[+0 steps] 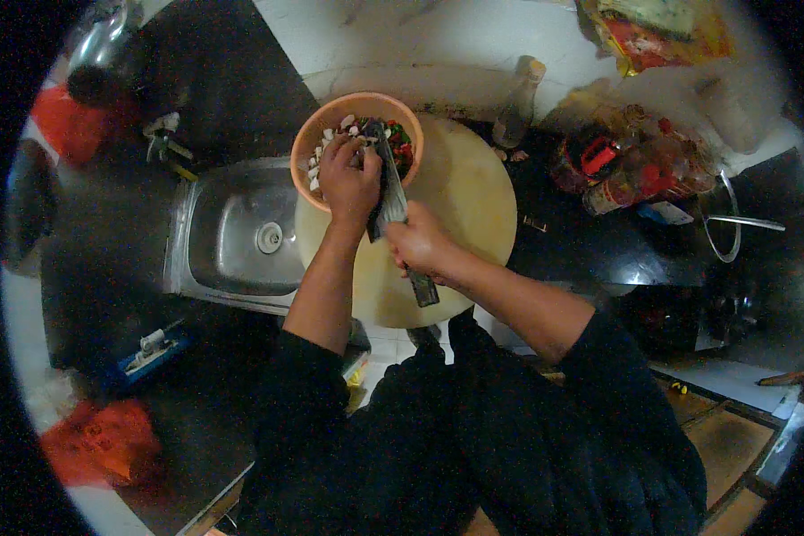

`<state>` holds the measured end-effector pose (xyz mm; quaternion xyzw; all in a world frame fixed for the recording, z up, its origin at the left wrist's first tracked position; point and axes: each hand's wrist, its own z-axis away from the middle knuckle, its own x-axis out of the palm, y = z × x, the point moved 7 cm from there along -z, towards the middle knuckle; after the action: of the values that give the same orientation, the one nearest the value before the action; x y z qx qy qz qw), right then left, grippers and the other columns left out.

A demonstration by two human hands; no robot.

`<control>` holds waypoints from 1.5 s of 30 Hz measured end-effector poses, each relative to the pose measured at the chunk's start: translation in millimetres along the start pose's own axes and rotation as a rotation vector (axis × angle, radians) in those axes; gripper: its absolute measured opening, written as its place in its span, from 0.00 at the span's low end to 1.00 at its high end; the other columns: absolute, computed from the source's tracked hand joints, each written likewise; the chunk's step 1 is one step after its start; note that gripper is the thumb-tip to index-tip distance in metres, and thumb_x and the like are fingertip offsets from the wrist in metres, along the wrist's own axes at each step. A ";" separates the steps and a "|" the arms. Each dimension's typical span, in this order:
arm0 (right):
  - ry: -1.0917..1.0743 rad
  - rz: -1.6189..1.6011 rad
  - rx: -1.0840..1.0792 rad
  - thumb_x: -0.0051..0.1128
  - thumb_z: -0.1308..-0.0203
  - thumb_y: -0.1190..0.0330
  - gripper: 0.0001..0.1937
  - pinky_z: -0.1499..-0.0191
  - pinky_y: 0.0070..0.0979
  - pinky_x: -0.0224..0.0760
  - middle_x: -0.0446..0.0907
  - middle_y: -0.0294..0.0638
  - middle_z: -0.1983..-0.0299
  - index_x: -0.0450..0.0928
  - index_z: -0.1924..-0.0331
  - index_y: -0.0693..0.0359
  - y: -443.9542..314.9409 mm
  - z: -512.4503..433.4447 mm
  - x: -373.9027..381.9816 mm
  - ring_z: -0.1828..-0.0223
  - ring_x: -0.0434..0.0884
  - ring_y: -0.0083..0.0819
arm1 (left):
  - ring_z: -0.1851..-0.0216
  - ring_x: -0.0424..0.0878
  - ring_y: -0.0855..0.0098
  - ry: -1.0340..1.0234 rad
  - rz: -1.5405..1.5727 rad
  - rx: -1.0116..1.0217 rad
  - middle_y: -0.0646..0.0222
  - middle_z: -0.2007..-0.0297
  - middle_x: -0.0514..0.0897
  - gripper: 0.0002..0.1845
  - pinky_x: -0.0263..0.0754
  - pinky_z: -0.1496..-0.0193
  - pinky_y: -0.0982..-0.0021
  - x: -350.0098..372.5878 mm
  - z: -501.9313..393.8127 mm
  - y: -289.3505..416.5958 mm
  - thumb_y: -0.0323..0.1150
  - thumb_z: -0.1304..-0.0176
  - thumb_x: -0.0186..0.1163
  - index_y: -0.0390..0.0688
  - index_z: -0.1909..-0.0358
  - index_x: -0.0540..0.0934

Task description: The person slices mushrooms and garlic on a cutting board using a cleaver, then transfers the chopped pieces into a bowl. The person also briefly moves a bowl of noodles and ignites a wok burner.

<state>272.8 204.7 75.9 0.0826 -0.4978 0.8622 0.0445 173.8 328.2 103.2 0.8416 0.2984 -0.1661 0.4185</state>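
My right hand is closed around a broad-bladed kitchen knife, its handle end showing below my fist. The blade slants up over an orange plastic bowl. My left hand is bent over that bowl, fingertips against or very near the blade; whether they pinch something is hidden. Inside the bowl lie white chopped pieces on the left and chopped red and green pieces on the right. Under the bowl's edge is a thick round cutting board.
A steel sink adjoins the board on the left, with a tap behind it. A glass bottle stands behind the board. At right sits a clear bag of bottles. A blue tray and red bag lie lower left.
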 end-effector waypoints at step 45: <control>0.012 0.308 0.053 0.57 0.35 0.73 0.38 0.68 0.27 0.78 0.80 0.43 0.51 0.56 0.22 0.51 164.0 244.2 -123.5 0.70 0.81 0.30 | 0.59 0.82 0.49 -0.560 0.144 0.382 0.54 0.59 0.84 0.19 0.78 0.57 0.56 -20.8 257.7 84.8 0.23 0.50 0.68 0.43 0.53 0.82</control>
<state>392.0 -88.1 33.1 0.0013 -0.4815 0.8721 -0.0875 204.5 73.6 12.4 0.8454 0.0752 -0.4135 0.3296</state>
